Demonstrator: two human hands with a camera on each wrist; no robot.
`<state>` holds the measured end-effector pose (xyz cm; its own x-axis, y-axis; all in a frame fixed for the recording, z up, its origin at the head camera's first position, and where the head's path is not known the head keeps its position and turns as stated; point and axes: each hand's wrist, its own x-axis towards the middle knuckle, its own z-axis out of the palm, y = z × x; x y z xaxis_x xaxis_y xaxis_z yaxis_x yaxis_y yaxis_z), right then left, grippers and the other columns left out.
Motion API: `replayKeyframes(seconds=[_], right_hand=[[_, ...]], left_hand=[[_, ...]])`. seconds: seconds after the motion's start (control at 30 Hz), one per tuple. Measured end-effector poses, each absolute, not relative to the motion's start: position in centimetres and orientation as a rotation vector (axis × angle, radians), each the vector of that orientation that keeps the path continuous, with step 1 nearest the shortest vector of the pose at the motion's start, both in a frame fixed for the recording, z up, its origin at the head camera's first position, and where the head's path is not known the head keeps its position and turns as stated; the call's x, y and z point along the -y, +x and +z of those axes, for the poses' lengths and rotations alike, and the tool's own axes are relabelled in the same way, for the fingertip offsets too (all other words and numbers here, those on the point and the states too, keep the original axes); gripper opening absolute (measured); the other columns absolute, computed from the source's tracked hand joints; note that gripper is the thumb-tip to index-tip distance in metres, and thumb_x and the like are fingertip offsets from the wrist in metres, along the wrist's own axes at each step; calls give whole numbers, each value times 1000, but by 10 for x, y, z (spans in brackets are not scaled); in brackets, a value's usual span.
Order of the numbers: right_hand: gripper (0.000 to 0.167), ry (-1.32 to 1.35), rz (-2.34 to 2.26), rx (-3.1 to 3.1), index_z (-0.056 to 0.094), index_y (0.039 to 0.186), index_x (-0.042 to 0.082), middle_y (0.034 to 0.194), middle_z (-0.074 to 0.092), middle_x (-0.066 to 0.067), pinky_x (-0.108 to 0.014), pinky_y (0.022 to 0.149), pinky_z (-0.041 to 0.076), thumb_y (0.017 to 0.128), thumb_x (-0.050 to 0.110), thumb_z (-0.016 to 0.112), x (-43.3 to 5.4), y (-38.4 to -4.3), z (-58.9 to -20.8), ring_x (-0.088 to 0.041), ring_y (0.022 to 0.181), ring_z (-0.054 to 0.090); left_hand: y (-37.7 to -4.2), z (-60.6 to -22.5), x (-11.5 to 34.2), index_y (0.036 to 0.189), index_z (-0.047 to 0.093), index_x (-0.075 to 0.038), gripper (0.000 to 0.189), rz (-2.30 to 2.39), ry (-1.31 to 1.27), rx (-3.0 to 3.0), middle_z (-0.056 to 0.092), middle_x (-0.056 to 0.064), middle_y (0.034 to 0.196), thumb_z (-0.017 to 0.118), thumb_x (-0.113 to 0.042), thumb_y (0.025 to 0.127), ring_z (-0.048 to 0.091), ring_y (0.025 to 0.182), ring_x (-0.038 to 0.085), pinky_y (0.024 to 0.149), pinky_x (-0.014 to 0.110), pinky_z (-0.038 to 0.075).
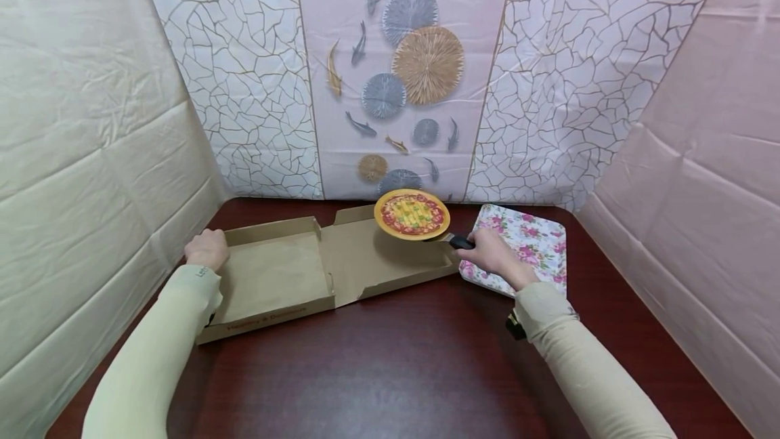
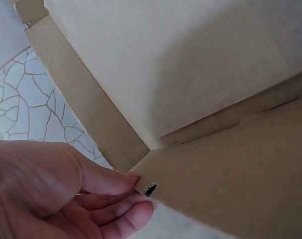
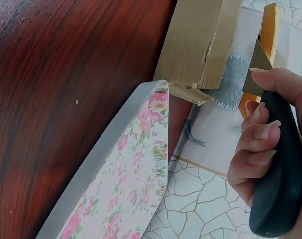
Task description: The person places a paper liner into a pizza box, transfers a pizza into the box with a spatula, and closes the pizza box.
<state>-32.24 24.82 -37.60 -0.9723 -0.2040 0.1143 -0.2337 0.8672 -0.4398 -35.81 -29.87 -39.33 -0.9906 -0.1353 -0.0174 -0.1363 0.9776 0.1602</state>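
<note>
A round pizza (image 1: 412, 214) with an orange rim and red and yellow topping rests on a pizza server, raised above the right part of an opened cardboard pizza box (image 1: 274, 273). My right hand (image 1: 493, 254) grips the server by its black handle (image 3: 277, 174), fingers curled round it and thumb near the metal blade (image 3: 253, 79). At the box's far left, my left hand (image 1: 207, 249) pinches the wall near a corner between thumb and fingers, as the left wrist view shows. Most of the blade is hidden under the pizza.
A white tray (image 1: 536, 239) with pink flowers lies at the right, beneath my right hand and beside the box. Everything stands on a dark red-brown wooden table (image 1: 378, 358). Patterned cloth (image 1: 256, 87) hangs behind it, and pale cloth walls rise on both sides.
</note>
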Motion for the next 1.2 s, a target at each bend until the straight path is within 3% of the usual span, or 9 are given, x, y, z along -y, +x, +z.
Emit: replayKeyframes(seconds=[0.43, 1.2], right_hand=[[26, 382, 640, 2941, 61, 64, 8, 55, 51, 2, -24, 51, 36, 82, 25, 69, -237, -326, -376, -12, 49, 45], [26, 408, 683, 2962, 62, 69, 6, 57, 53, 1, -24, 50, 37, 83, 27, 69, -223, -328, -379, -11, 49, 46]], left_hand=[[-360, -394, 300, 112, 58, 15, 33, 260, -235, -3107, 59, 38, 109, 43, -5, 90, 62, 96, 52, 67, 55, 53], [-360, -395, 300, 111, 60, 14, 31, 254, -246, -3122, 61, 36, 106, 44, -4, 90, 63, 93, 49, 67, 54, 53]])
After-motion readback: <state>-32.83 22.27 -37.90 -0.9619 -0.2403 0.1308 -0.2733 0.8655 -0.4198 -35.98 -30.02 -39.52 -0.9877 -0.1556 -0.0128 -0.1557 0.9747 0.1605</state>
